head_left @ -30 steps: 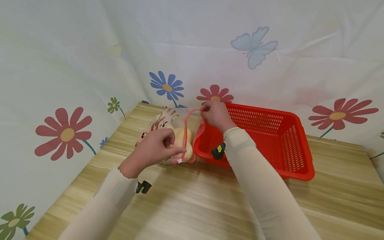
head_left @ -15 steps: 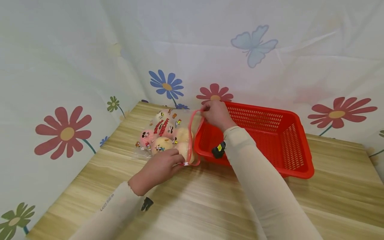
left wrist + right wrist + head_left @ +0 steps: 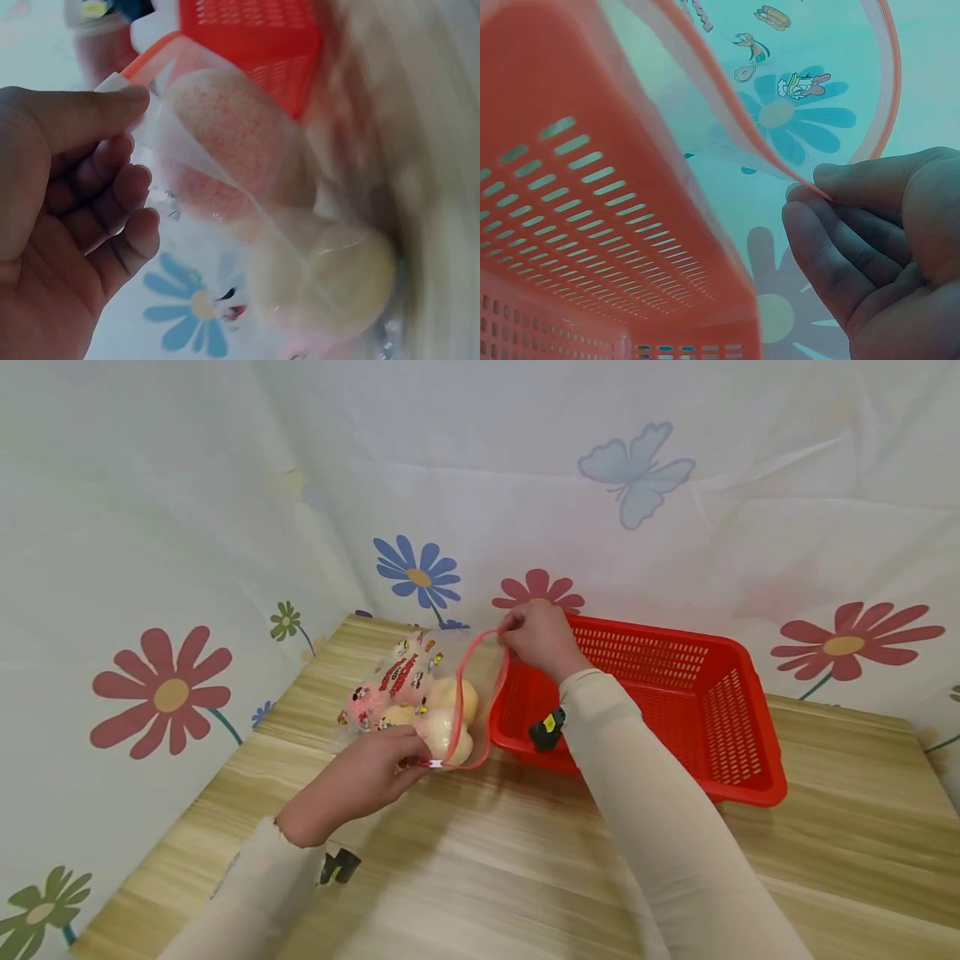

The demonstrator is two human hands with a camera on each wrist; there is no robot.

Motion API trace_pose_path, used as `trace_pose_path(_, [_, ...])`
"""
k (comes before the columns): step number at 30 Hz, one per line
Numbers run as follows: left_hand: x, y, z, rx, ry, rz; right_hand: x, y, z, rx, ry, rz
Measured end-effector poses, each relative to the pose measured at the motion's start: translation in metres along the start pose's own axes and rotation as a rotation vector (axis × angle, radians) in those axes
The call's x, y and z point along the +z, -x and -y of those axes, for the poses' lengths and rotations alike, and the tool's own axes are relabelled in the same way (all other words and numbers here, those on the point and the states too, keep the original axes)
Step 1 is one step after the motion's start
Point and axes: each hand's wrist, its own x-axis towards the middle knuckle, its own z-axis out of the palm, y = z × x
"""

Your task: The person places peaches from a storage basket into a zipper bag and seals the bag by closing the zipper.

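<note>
A clear zipper bag (image 3: 401, 672) with cartoon prints and a red zip edge lies on the table, its mouth spread apart toward the right. Inside are several round pink and cream soft-looking pieces (image 3: 322, 277); what they are I cannot tell. My left hand (image 3: 360, 781) pinches the near corner of the bag's mouth by the white zip slider, thumb against forefinger. At the far corner, my right hand (image 3: 542, 639) pinches the red zip edge (image 3: 780, 169) between thumb and fingertips. The bag's mouth faces a red plastic basket (image 3: 675, 710) right beside it.
The perforated basket stands on the wood-grain table (image 3: 465, 877), close against the back. A white curtain (image 3: 480, 468) printed with flowers and a butterfly hangs behind and to the left. Both wrists carry small black devices (image 3: 547, 729).
My left hand went to the bag's near corner, then drew back left with it, widening the mouth. My right hand has stayed nearly still at the far corner.
</note>
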Motion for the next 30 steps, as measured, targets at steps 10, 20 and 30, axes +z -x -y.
trace_pose_path(10, [-0.054, 0.019, 0.013, -0.063, -0.053, -0.136, -0.012, -0.001, 0.018, -0.053, 0.039, -0.037])
trace_pose_path(20, [-0.103, 0.021, 0.037, -0.192, -0.097, -0.269, -0.033, 0.001, 0.044, -0.074, 0.069, -0.059])
trace_pose_path(30, [-0.128, 0.004, 0.065, -0.539, 0.209, -0.282, -0.058, 0.000, 0.067, -0.142, 0.228, -0.014])
